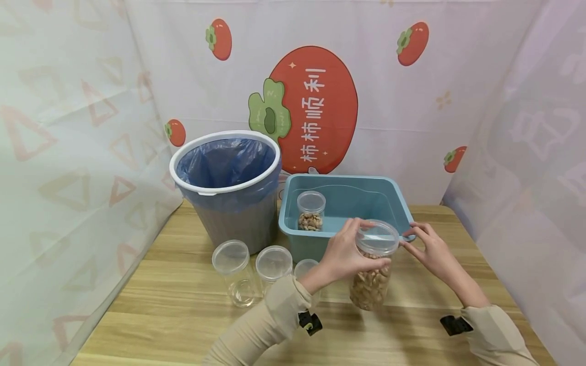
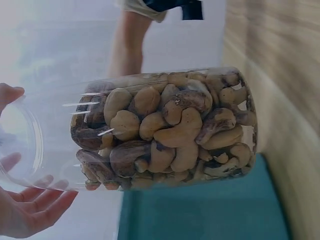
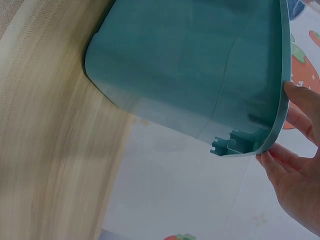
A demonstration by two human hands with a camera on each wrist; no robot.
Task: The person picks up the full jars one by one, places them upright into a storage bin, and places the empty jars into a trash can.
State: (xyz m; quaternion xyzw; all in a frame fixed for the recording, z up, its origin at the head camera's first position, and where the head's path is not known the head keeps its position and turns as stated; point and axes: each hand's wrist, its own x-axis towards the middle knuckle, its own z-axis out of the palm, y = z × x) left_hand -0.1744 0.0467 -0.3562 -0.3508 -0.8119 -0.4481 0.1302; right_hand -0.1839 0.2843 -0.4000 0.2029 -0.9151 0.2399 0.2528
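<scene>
My left hand grips a tall clear jar near its lid, thumb and fingers around the upper part. Cashews fill the jar's lower part, and the space beneath the lid is bare. The jar stands upright in front of a teal plastic bin. At the bin's front right corner, my right hand pinches the rim, with fingertips at the outside of the corner in the right wrist view. Inside the bin, at the left, sits a smaller lidded jar part filled with nuts.
Left of the bin stands a grey trash can with a blue liner and white rim. Three clear lidded jars, the leftmost jar among them, stand in front on the wooden table. My left forearm partly hides them. Printed curtains enclose the back and sides.
</scene>
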